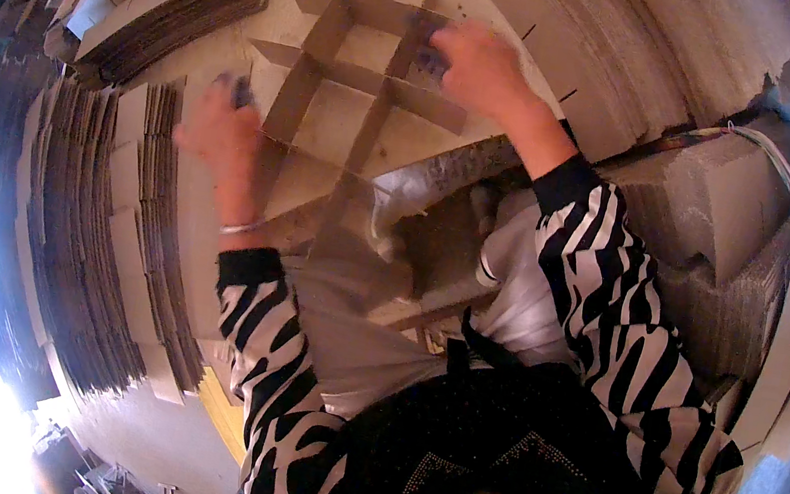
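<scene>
Carefully now: both hands, left hand (220,126) and right hand (478,65), pinch the cardboard divider grid (355,100) between them; press slots evenly, keeping strips square.

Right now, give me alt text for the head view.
Two bare hands work a cardboard divider grid on a table: left hand at its left edge, right hand on its upper right strip. Stacks of flat cardboard strips lie to the left.
</scene>
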`<state>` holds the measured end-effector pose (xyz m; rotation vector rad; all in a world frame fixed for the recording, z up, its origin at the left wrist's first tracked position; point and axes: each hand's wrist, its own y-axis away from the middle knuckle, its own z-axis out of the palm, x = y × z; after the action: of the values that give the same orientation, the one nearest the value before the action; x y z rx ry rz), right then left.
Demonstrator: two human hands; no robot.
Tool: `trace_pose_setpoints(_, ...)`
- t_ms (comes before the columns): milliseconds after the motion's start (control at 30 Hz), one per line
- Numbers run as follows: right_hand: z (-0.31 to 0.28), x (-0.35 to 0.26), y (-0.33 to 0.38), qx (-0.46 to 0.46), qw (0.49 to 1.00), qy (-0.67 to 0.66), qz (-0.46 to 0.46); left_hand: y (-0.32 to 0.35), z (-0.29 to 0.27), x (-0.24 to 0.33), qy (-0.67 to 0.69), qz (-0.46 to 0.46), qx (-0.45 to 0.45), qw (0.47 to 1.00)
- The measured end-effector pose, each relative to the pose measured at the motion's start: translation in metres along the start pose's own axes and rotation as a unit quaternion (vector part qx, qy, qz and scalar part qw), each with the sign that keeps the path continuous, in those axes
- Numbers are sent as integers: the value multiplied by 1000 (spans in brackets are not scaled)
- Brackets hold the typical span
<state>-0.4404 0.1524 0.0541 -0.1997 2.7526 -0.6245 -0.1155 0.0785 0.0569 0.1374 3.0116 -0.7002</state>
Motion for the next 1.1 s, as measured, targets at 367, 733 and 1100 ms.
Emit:
trace_pose_setpoints(367,48,-43,-6,-204,950,-220,85,60,-7,118,343,92,-281,892)
trace_pose_setpoints(733,72,-33,-19,-99,944,-300,97,9,-183,-103,182,69,102,976)
trace_pose_setpoints(1100,46,-50,-16,-119,955,-260,83,160,-101,-253,-184,-38,-146,971)
